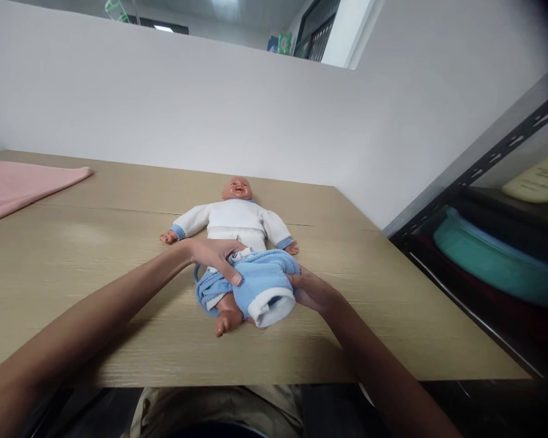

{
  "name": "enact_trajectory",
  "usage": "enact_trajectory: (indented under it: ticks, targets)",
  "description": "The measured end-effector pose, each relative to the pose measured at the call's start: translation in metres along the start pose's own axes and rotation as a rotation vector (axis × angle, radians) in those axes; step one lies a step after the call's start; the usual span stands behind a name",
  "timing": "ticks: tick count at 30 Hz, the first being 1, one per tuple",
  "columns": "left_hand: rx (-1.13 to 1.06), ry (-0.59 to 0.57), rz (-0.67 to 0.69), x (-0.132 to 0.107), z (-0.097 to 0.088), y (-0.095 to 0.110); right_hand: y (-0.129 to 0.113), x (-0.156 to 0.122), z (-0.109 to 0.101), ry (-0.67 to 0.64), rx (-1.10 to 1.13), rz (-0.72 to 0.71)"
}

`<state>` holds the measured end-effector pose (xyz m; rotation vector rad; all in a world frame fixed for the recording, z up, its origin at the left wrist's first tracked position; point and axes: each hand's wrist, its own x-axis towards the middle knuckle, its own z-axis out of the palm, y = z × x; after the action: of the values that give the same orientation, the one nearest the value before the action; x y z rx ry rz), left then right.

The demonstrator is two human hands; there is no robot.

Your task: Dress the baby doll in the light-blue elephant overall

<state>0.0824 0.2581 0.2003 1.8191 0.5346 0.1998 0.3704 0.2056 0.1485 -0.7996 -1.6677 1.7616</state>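
A baby doll (237,213) in a white long-sleeved top with blue cuffs lies on its back on the table, head away from me. Light blue trousers (267,277) with white cuffs are around its legs. One bare foot (228,321) sticks out on the left; the other leg is mostly covered by the cloth. My left hand (219,255) is closed on the trousers near the waist, its thumb on top of the fabric. With bent fingers, my right hand (313,289) grips the right side of the same trousers beside the white cuff.
A pink cloth (22,185) lies at the table's left. The wooden table (119,322) meets a white wall at the back. On the right, a dark metal shelf (466,182) holds a teal basin (497,255) and a pale yellow object (539,179).
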Motion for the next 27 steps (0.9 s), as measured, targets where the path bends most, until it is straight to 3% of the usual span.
enact_trajectory:
  ticks: [5,10,14,18,23,27]
  targets:
    - [-0.063,0.054,-0.044,0.000,-0.002,-0.010,-0.003,-0.002,0.004,-0.046,0.183,0.068]
    - [-0.161,-0.020,0.037,0.000,0.001,-0.012,-0.012,-0.005,0.005,-0.117,0.146,0.089]
    - [-0.087,0.016,-0.025,-0.003,0.001,-0.005,-0.015,-0.004,0.008,-0.100,0.101,-0.018]
    - [0.056,0.093,-0.131,-0.007,0.003,0.006,-0.016,-0.004,0.021,0.148,-0.102,-0.106]
    - [0.114,0.063,-0.031,0.000,0.019,0.028,-0.022,-0.014,0.043,0.608,-0.501,-0.193]
    - [0.275,0.190,-0.107,0.004,0.031,0.037,-0.027,-0.028,0.064,0.710,-0.653,-0.132]
